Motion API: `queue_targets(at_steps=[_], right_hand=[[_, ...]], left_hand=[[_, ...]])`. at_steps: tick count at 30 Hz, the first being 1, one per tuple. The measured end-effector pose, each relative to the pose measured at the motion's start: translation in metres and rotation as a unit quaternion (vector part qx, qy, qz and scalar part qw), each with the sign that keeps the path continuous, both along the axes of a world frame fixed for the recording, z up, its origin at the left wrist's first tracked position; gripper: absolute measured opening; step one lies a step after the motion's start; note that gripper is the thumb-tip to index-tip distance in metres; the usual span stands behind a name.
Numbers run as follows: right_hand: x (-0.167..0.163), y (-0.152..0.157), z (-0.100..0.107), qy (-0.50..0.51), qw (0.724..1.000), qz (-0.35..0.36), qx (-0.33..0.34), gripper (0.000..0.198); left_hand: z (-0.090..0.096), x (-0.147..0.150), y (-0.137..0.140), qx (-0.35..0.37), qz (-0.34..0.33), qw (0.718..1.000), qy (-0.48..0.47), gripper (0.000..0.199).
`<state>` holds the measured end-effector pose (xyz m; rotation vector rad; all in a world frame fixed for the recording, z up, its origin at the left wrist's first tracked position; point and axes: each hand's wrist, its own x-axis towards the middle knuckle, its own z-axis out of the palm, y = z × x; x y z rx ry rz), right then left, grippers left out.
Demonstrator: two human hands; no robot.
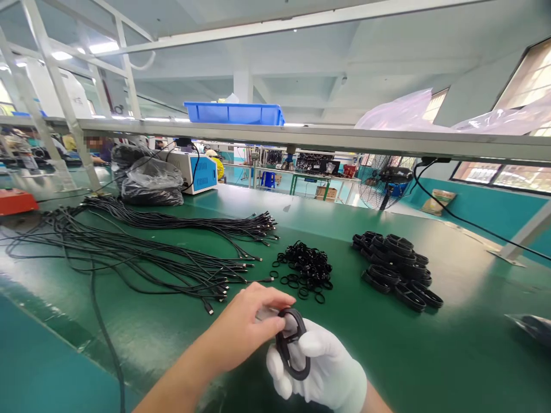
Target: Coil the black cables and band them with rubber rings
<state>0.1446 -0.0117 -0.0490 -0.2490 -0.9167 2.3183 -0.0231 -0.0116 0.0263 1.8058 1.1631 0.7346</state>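
A coiled black cable is held up just above the green table, near its front edge. My right hand, in a white glove, grips the coil from the right and below, with the thumb across its side. My bare left hand closes thumb and fingers on the upper left of the same coil. Beyond my hands lies a pile of small black rings. Loose black cables with metal-tipped plugs stretch out on the left. Several finished-looking cable coils are heaped on the right.
A shelf crosses above the table, bearing a blue bin and clear plastic bags. At the back left stand a white and blue machine and bagged goods. One cable hangs over the front edge. A fan stands behind.
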Motion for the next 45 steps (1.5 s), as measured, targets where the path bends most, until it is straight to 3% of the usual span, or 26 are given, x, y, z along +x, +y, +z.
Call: queue_targets(at_steps=[5, 7, 11, 16, 22, 26, 31, 35, 37, 39, 41, 42, 45], right_hand=[[-0.01, 0.0, 0.006, -0.001, 0.996, -0.072, -0.054, 0.045], [-0.014, 0.0, 0.009, -0.05, 0.99, -0.131, -0.014, 0.04], [-0.017, 0.002, 0.009, -0.183, 0.959, -0.204, 0.074, 0.06], [-0.013, 0.003, 0.01, -0.131, 0.976, -0.17, 0.044, 0.058], [-0.015, 0.001, 0.011, -0.209, 0.959, -0.172, 0.085, 0.052], [-0.015, 0.002, 0.006, -0.157, 0.978, -0.119, 0.072, 0.046], [-0.017, 0.003, 0.0, -0.195, 0.966, -0.153, 0.072, 0.044], [-0.017, 0.002, 0.001, -0.158, 0.976, -0.139, 0.05, 0.046], [-0.016, 0.001, 0.004, -0.169, 0.974, -0.144, 0.042, 0.046], [-0.016, 0.0, 0.006, -0.177, 0.973, -0.148, 0.029, 0.049], [-0.018, 0.0, 0.008, -0.184, 0.971, -0.15, 0.027, 0.052], [-0.019, 0.0, 0.008, -0.193, 0.969, -0.153, 0.036, 0.053], [-0.021, 0.001, 0.007, -0.223, 0.961, -0.152, 0.061, 0.049]], left_hand=[[-0.004, -0.002, 0.017, -0.094, 0.014, 0.994, -0.052, 0.024], [-0.009, -0.001, 0.022, -0.108, 0.045, 0.992, -0.052, 0.022], [-0.019, 0.002, 0.024, -0.108, 0.097, 0.988, -0.048, 0.027], [-0.022, 0.004, 0.012, -0.13, 0.113, 0.983, -0.069, 0.025], [-0.037, 0.009, 0.0, -0.171, 0.083, 0.969, -0.158, 0.017], [-0.044, 0.008, 0.001, -0.187, 0.075, 0.965, -0.171, 0.02], [-0.047, 0.005, 0.0, -0.195, 0.055, 0.961, -0.191, 0.019], [-0.047, 0.003, 0.0, -0.195, 0.027, 0.957, -0.214, 0.019], [-0.046, 0.002, 0.0, -0.155, 0.064, 0.974, -0.15, 0.02], [-0.047, 0.001, -0.002, -0.055, 0.129, 0.988, -0.07, 0.017], [-0.051, 0.002, -0.005, 0.069, 0.17, 0.983, -0.019, 0.013], [-0.054, 0.002, -0.007, 0.123, 0.172, 0.977, -0.004, 0.023], [-0.064, 0.004, -0.01, 0.223, 0.166, 0.96, 0.035, 0.033]])
